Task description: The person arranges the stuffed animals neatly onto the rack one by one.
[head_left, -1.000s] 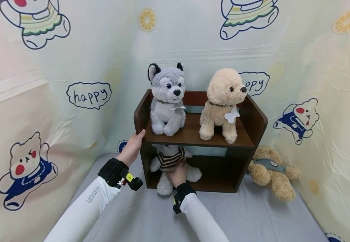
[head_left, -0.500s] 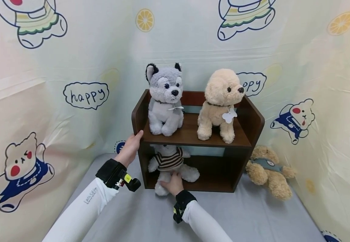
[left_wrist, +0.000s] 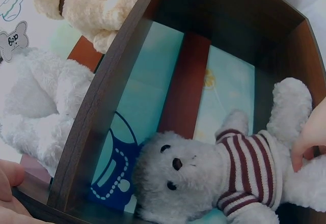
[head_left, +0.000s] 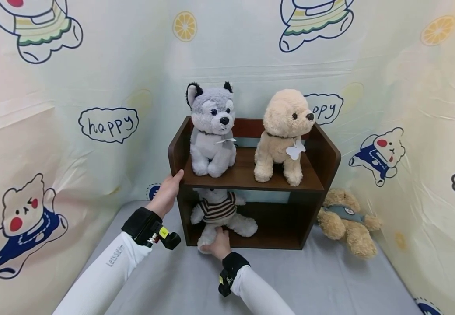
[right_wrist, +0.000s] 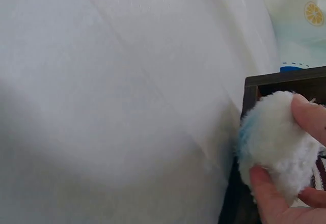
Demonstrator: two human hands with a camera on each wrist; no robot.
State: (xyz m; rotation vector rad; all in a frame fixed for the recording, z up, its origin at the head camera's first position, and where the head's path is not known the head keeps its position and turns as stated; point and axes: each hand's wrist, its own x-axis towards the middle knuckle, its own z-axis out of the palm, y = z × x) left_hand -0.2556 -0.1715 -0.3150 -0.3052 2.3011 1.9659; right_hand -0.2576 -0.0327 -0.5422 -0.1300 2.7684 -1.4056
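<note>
A white teddy bear in a striped sweater sits in the lower compartment of a dark brown wooden shelf, its head partly hidden by the upper board. My right hand pinches the bear's foot at the left of the head view; in the right wrist view, thumb and fingers lie around the fluffy foot. With my left hand I grip the front edge of the shelf's left side panel, the thumb at the edge. The left wrist view shows the bear's face sideways.
On the upper board sit a grey husky plush and a cream dog plush with a white tag. A brown teddy bear in a blue top leans beside the shelf's right side. Patterned curtains surround the grey surface.
My right hand has moved down and left from the bear's lower belly to its foot. The left hand keeps its hold on the shelf. The whole head view has shifted slightly.
</note>
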